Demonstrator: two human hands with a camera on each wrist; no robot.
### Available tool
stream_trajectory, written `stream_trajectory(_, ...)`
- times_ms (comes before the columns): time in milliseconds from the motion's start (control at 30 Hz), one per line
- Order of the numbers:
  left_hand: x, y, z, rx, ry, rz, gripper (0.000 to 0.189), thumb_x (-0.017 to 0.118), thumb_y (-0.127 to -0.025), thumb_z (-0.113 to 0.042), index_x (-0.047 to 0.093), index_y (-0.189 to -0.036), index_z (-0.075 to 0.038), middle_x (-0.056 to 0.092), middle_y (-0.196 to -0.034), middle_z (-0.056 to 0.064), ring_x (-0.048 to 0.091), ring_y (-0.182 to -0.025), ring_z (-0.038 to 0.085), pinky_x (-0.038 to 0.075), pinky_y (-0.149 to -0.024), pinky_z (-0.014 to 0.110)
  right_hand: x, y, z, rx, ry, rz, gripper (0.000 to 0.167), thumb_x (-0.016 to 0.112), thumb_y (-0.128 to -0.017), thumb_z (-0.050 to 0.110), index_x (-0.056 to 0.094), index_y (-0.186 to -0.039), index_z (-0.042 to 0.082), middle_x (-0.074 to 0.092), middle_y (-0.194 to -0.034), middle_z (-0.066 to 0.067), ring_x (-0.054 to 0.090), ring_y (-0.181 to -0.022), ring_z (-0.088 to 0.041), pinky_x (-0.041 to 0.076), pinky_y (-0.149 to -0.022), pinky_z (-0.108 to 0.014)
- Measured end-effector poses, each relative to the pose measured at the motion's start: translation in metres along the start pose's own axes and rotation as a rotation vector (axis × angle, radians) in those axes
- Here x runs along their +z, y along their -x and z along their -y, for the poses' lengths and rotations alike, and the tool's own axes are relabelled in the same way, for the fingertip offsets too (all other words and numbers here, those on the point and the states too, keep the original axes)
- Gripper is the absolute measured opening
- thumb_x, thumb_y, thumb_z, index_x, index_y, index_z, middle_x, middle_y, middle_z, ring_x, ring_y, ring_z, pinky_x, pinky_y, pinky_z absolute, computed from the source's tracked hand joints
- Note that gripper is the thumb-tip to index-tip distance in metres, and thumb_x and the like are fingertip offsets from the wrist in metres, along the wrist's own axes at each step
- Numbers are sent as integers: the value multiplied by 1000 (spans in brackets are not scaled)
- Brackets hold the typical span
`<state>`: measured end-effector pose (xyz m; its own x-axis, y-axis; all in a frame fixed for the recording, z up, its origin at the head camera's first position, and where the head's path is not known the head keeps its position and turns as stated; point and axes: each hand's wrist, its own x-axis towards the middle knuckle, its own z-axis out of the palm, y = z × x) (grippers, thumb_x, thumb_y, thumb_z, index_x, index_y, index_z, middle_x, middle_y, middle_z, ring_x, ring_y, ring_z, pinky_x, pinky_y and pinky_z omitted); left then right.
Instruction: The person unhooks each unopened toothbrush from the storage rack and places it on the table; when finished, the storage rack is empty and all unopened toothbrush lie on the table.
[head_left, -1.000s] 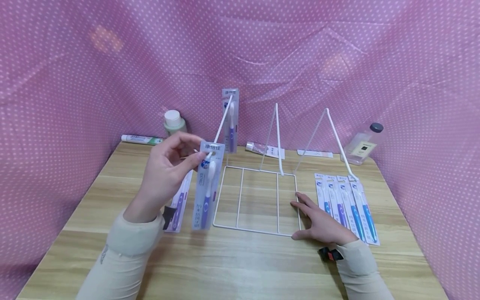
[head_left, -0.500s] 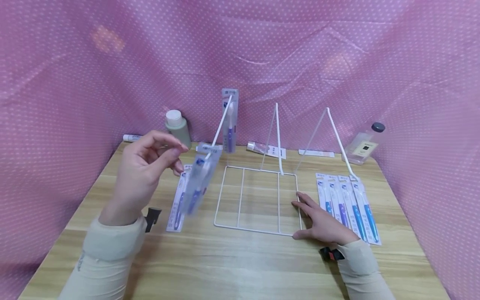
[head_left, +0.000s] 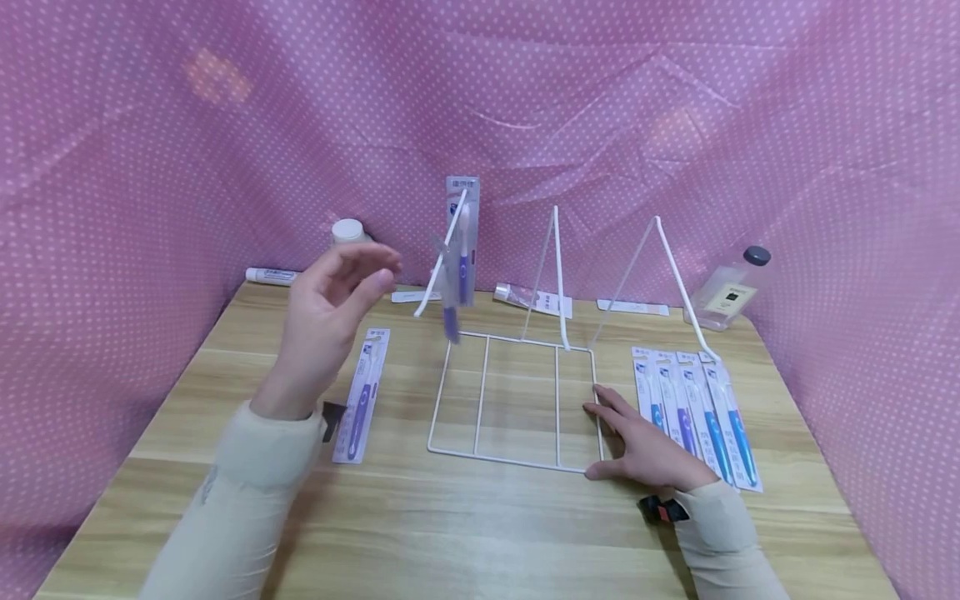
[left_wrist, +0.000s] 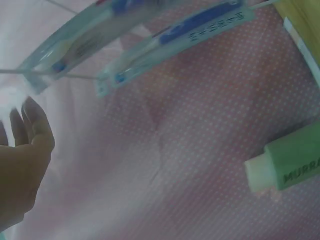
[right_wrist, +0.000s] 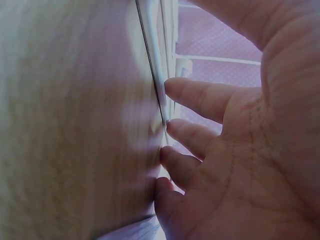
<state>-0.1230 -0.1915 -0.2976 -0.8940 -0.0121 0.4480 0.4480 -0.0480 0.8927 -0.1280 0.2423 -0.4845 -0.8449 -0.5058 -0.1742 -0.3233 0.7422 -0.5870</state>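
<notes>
My left hand (head_left: 330, 325) is raised left of the white wire rack (head_left: 480, 400), its fingers loosely bent and holding nothing. Just right of it, a packaged toothbrush (head_left: 451, 304) with a purple handle hangs on the rack's left prong (head_left: 431, 287), blurred and turned edge-on. Behind it, another packaged toothbrush (head_left: 471, 225) hangs farther back on the same prong. Both packs show above the left hand (left_wrist: 25, 150) in the left wrist view. My right hand (head_left: 645, 446) rests at the rack's right side, fingertips touching its base wire and the table.
One packaged toothbrush (head_left: 362, 396) lies left of the rack; several more (head_left: 693, 417) lie in a row at right. Along the back are a toothpaste tube (head_left: 272, 276), a green bottle (left_wrist: 295, 160), a smaller tube (head_left: 532, 298) and a clear black-capped bottle (head_left: 723, 292).
My left hand let go of the packaged toothbrush, drew back left, then came up and right again. The pack has slid farther back along the prong. The right hand stays put.
</notes>
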Motion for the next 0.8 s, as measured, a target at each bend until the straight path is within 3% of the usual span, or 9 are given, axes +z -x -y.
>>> stream_trajectory(133, 6, -20, 15, 9, 47, 24, 27, 66, -104, -9, 66, -131, -7, 67, -131, 13, 64, -125, 24, 52, -110, 30, 0, -1, -1, 2, -4, 2, 101, 90, -79, 55, 47, -159, 12, 16, -177, -15, 20, -161, -45, 30, -123, -66)
stream_trajectory(333, 15, -39, 26, -33, 75, 72, 28, 65, -106, -12, 65, -133, -11, 68, -130, 3, 62, -122, 21, 53, -105, 28, -1, -1, -1, 14, 3, 15, 101, 89, -79, 57, 46, -160, 13, 15, -177, -14, 17, -162, -45, 29, -123, -67)
stream_trajectory(600, 21, -40, 28, -85, 18, 55, 20, 67, -105, -11, 69, -125, -11, 68, -114, 1, 63, -99, 16, 57, -86, 22, -2, -2, 1, 28, 1, 28, 102, 87, -79, 60, 45, -161, 16, 14, -178, -13, 16, -162, -44, 27, -124, -67)
stream_trajectory(800, 22, -36, 27, -97, 13, 31, 20, 69, -103, -10, 69, -123, -11, 67, -111, 1, 62, -99, 15, 56, -88, 22, -2, -1, 0, 12, 1, 16, 101, 89, -79, 57, 46, -160, 13, 16, -177, -15, 18, -161, -45, 29, -123, -67)
